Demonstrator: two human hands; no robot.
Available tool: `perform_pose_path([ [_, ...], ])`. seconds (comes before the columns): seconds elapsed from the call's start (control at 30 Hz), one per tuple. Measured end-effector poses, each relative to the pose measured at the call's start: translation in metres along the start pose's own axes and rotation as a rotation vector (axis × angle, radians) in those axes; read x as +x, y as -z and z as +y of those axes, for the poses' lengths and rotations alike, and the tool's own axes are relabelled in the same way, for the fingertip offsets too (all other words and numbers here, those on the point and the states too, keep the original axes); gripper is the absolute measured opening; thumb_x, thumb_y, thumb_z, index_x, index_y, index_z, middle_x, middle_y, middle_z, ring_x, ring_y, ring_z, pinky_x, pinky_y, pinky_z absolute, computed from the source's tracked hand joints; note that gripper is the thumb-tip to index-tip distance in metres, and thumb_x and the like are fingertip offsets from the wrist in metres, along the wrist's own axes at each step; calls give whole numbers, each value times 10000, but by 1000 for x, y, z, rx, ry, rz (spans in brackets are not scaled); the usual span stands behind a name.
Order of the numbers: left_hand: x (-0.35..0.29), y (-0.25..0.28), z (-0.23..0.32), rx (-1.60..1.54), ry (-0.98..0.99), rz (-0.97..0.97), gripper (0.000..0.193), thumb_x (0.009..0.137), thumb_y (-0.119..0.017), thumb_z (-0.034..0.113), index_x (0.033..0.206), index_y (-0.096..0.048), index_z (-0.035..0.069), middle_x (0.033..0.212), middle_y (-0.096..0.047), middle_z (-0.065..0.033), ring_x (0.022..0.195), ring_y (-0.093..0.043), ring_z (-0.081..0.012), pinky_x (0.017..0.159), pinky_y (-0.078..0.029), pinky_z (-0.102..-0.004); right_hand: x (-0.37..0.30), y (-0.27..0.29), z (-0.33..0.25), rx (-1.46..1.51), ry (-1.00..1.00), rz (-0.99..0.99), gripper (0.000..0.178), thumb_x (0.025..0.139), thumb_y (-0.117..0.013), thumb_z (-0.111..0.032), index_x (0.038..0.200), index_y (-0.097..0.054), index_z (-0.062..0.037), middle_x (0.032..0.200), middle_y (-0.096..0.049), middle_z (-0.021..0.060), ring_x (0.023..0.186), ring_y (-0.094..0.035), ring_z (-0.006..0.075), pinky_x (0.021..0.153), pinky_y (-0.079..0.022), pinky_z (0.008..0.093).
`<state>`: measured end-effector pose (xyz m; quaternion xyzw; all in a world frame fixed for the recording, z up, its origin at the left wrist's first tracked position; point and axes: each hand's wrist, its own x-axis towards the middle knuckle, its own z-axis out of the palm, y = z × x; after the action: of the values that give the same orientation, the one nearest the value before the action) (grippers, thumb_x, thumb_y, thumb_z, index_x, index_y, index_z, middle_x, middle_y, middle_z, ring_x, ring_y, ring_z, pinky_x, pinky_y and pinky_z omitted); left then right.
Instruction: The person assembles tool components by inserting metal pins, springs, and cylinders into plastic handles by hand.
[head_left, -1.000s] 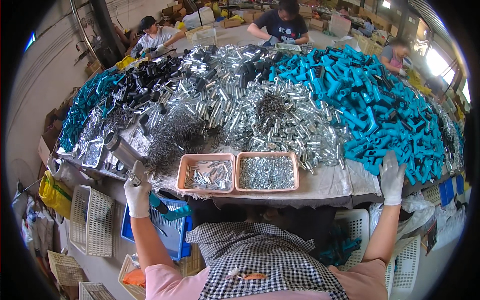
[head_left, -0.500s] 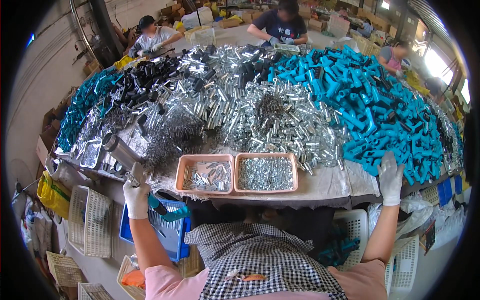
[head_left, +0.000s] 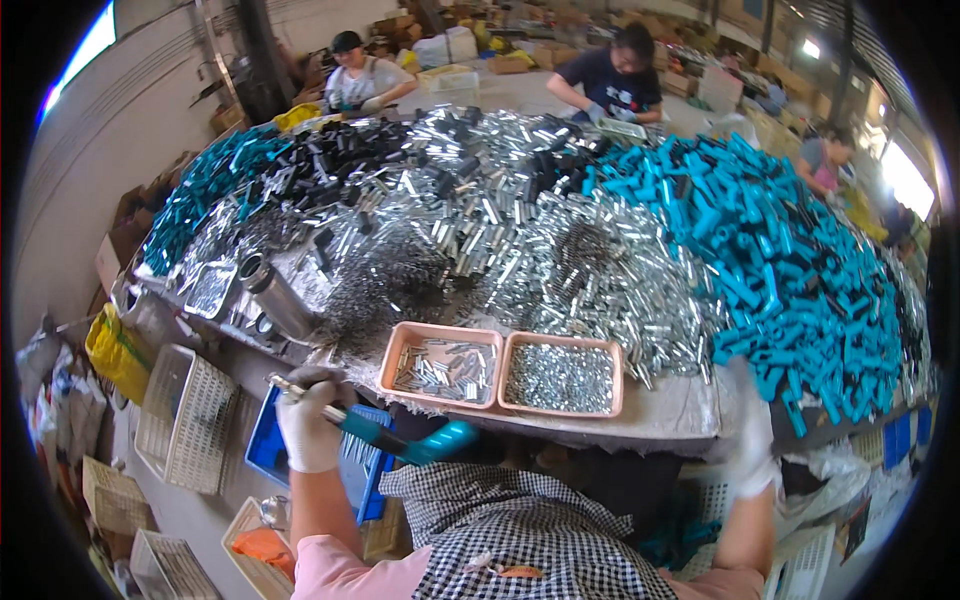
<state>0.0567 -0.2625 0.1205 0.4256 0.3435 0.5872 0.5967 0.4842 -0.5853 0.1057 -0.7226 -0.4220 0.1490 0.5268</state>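
My left hand, in a white glove, is closed around a teal angled handle with a metal shaft whose tip pokes out on the left of the fist. The handle hangs over the table's near edge, left of my apron. At the right front edge is my right hand, gloved too and smeared by motion, so its fingers cannot be read. It is nearest the big pile of teal handles. Two pink trays, one with short metal pins and one with tiny metal parts, stand between my hands.
Heaps of silver metal tubes, dark springs and black sleeves cover the table. A steel flask leans at the left. Below are a blue crate and a white basket. Several people work around the far side.
My right hand has left the teal pile and dropped toward me. My left hand has come slightly right and lower, turning the teal handle across. The whole view has shifted and tilted.
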Motion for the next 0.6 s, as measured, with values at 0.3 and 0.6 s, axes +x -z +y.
perform_pose_path([
  [0.3,-65,-27,-146,-560,945,262,247,1035,-502,382,969,-516,145,712,-483,-9,585,-488,-177,862,-529,-561,-11,-145,-31,-581,628,-947,538,808,-665,-258,1318,-575,-111,856,-686,118,755,-676,291,713,-537,420],
  [0.6,-101,-68,-378,-348,1347,97,226,1027,-446,258,1070,-629,134,985,-634,-68,884,-561,-233,954,-473,-404,-46,-130,46,69,-442,-844,791,800,-763,-114,1478,-376,15,1094,-701,114,912,-696,187,828,-562,333],
])
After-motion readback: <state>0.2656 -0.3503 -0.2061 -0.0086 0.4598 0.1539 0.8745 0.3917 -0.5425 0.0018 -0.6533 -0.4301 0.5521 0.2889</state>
